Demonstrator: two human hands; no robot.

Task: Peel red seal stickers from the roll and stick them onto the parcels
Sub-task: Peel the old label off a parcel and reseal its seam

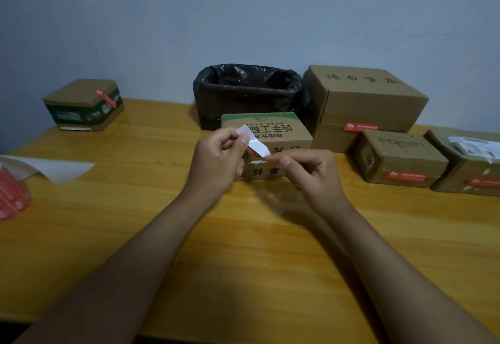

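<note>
Centrally, lined bin [247, 92] behind green-topped parcel [266, 130]

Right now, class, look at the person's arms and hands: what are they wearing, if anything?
Nothing shows on them. Both forearms are bare for as far as the picture shows, with no sleeves in view. The left hand and right hand have no gloves, and no rings, watch or wristbands can be seen. The fingernails look short and plain.

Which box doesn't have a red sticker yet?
The green-topped box right behind the hands; the other four each show a red sticker.
</note>
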